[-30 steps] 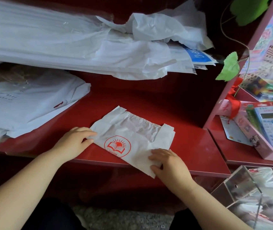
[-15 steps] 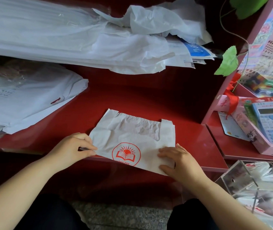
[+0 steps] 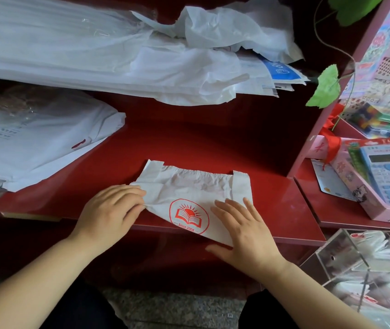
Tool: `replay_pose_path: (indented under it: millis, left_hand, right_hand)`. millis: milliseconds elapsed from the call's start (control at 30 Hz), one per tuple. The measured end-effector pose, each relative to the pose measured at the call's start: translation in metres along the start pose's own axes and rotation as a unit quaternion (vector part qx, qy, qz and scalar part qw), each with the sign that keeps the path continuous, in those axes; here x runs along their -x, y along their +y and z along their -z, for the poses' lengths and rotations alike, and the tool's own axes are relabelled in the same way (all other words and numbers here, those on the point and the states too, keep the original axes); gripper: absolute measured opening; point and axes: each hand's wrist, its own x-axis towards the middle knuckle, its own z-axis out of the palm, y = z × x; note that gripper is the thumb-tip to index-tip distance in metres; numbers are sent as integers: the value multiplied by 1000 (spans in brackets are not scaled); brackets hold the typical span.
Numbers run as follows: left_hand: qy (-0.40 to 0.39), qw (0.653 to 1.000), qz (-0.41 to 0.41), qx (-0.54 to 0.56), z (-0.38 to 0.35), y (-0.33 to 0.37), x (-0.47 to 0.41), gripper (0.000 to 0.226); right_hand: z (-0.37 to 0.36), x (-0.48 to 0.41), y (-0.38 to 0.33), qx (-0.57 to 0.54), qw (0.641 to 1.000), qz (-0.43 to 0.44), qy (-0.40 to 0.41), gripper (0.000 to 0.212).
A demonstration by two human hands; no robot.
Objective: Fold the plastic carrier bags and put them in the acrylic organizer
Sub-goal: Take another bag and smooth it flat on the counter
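White plastic carrier bag (image 3: 190, 191) lies flat at the near edge of the red surface (image 3: 213, 141), logo up. Our left grip (image 3: 111, 210) pinches its 9 o'clock edge. Our right grip (image 3: 243, 230) rests straight-fingered on its 4 o'clock corner, clasping nothing. We should carry the pinched edge toward 3 o'clock, handles (image 3: 240, 180) aligned (thin film slips), then press the crease. The acrylic organizer (image 3: 345, 262) stands at 4 o'clock.

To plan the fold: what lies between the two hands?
In the head view, the white bag with its red logo; left hand pinches its edge, right hand presses it.
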Motion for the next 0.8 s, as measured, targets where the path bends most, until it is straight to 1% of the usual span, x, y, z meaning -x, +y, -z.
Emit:
replay_pose_path:
  millis: [33, 67, 133, 167, 233, 267, 333, 367, 400, 433, 467, 500, 533, 567, 600, 700, 767, 800]
  left_hand:
    - [3, 1000, -23, -12, -1, 4, -1, 36]
    - [8, 999, -43, -22, -2, 7, -1, 29]
    - [27, 996, -78, -27, -3, 12, 0, 22]
    - [39, 995, -94, -23, -2, 13, 1, 19]
    - [52, 990, -128, -15, -1, 13, 2, 12]
    - [54, 988, -145, -14, -1, 13, 3, 11]
    - [47, 984, -171, -12, -3, 15, 7, 10]
    - [39, 983, -178, -15, -6, 16, 11, 11]
    - [29, 983, -183, -17, -9, 17, 16, 14]
    - [16, 983, -181, -15, -12, 17, 21, 21]
    - [2, 984, -176, -7, -14, 17, 25, 28]
    - [-11, 986, -169, 6, -15, 17, 28, 32]
    - [-23, 987, -160, 16, -15, 17, 29, 30]
    - [-40, 988, -148, 18, -15, 17, 28, 26]
    - [-62, 989, -132, 7, -14, 17, 26, 26]
    - [-170, 981, -81, -55, -15, 11, 21, 53]
    - [-224, 972, -59, -47, -17, 8, 19, 58]
    - [-236, 971, -39, -25, -19, 7, 19, 65]
  right_hand:
    - [0, -5, -4, 0, 1000, 2, 9, 56]
    - [0, -10, -8, -6, 999, 7, 38, 47]
    - [0, -22, -12, -22, 995, 19, 96, 21]
    - [2, -27, -12, -23, 993, 16, 114, 20]
    - [3, -29, -7, -15, 987, 19, 158, 28]
    - [3, -27, -2, -10, 982, 34, 188, 31]
    - [1, -13, 7, -14, 974, 60, 220, 46]
    - [-1, -3, 13, -18, 974, 63, 217, 52]
    - [-5, 8, 19, -20, 977, 62, 204, 52]
    - [-10, 21, 26, -26, 981, 60, 182, 47]
    - [-14, 32, 33, -33, 985, 56, 159, 36]
    - [-16, 42, 40, -41, 988, 51, 140, 27]
    - [-17, 51, 46, -50, 990, 46, 123, 22]
    - [-16, 57, 50, -58, 992, 40, 106, 22]
    - [-14, 61, 54, -59, 994, 32, 91, 28]
    - [-5, 61, 65, -40, 998, 2, 46, 52]
    - [-3, 59, 73, -41, 999, -8, 20, 49]
    - [-2, 58, 76, -50, 999, -12, 14, 45]
